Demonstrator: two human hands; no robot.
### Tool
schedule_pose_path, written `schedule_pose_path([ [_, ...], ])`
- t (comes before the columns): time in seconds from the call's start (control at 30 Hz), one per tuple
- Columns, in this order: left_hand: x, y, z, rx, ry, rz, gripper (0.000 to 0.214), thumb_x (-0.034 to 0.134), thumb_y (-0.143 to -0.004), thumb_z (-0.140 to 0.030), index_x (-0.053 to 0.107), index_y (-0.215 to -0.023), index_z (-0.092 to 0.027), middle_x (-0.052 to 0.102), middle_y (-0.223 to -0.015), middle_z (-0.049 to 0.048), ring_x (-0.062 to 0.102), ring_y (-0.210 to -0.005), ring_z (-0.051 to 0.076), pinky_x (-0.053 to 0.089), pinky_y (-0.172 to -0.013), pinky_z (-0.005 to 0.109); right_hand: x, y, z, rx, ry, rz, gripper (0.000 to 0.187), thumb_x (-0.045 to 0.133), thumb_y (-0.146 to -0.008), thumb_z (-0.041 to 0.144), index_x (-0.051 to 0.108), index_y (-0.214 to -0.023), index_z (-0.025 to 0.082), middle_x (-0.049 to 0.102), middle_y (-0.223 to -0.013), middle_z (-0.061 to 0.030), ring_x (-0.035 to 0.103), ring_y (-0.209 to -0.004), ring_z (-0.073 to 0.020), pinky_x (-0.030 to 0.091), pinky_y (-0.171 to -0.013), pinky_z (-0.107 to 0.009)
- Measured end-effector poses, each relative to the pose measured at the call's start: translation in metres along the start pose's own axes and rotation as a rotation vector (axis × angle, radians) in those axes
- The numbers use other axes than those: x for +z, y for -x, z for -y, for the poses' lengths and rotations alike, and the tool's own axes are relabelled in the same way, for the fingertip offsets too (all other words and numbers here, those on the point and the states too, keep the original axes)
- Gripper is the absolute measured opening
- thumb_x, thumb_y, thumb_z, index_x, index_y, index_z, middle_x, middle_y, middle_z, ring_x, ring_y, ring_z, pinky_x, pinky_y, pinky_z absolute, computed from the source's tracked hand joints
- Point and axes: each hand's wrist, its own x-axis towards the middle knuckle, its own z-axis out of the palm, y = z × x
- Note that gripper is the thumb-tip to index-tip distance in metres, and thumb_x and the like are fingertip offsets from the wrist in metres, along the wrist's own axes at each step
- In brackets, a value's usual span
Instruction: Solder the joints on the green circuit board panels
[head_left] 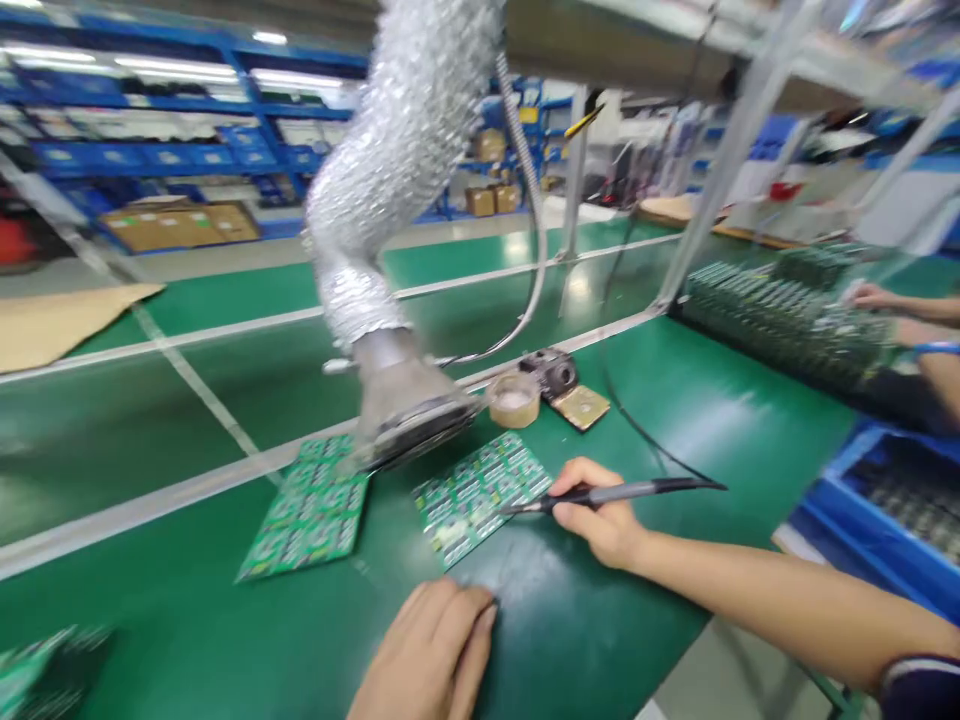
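My right hand (600, 515) is closed around a soldering iron (637, 490). Its tip reaches over the right edge of a green circuit board panel (480, 490); whether it touches cannot be made out. My left hand (431, 650) is near the panel's lower edge, its fingers curled and pressed together; anything inside them is hidden. To the left lies a stack of similar green panels (307, 515). An extraction nozzle (412, 405) on a silver foil duct (397, 170) hangs above and between the panels.
A tape roll (514, 400), a dark soldering iron stand (551, 372) and a tan pad (581, 407) stand behind the panel. More boards (49, 675) lie at lower left. At right are racked boards (787, 310), a co-worker's hand (874, 297) and a blue bin (847, 510).
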Motion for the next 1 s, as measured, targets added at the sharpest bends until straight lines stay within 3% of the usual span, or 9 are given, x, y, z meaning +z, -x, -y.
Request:
schedule_pose_path([
  [0.17,-0.007,0.008,-0.001,-0.059,-0.052,0.010,0.007,0.048,-0.088,-0.016,0.054,-0.088,-0.018,0.055,-0.068,0.0011,0.050,-0.062,0.013,0.042,-0.060,0.025,-0.003,0.006,-0.010,0.005,-0.075,0.060,0.005,0.064,-0.077,0.020,0.061,-0.081,0.020,0.056,-0.066,0.0007,0.050,-0.057,-0.0125,0.038,-0.053,-0.025],
  [0.33,-0.004,0.009,0.003,-0.090,-0.034,0.005,0.007,0.048,-0.086,-0.014,0.054,-0.089,-0.017,0.054,-0.068,0.0013,0.049,-0.063,0.013,0.041,-0.059,0.026,-0.003,0.005,-0.011,-0.065,0.079,0.110,0.004,0.060,-0.080,0.019,0.057,-0.082,0.021,0.055,-0.063,0.0019,0.049,-0.051,-0.0115,0.038,-0.047,-0.023],
  [0.6,-0.002,0.009,0.009,-0.126,-0.051,-0.004,0.007,0.049,-0.086,-0.014,0.054,-0.088,-0.017,0.053,-0.069,0.0012,0.047,-0.063,0.013,0.040,-0.060,0.027,0.000,0.004,-0.004,-0.142,0.256,0.201,0.007,0.060,-0.081,0.019,0.055,-0.085,0.022,0.058,-0.066,0.0022,0.053,-0.054,-0.0111,0.043,-0.050,-0.022],
  [1.0,-0.001,0.005,0.013,-0.128,-0.049,0.011,0.007,0.047,-0.087,-0.015,0.055,-0.087,-0.017,0.053,-0.069,0.0009,0.046,-0.063,0.013,0.040,-0.060,0.027,0.003,0.001,0.002,-0.178,0.374,0.204,0.005,0.060,-0.081,0.020,0.056,-0.084,0.021,0.060,-0.067,0.0017,0.056,-0.055,-0.0107,0.045,-0.051,-0.021],
])
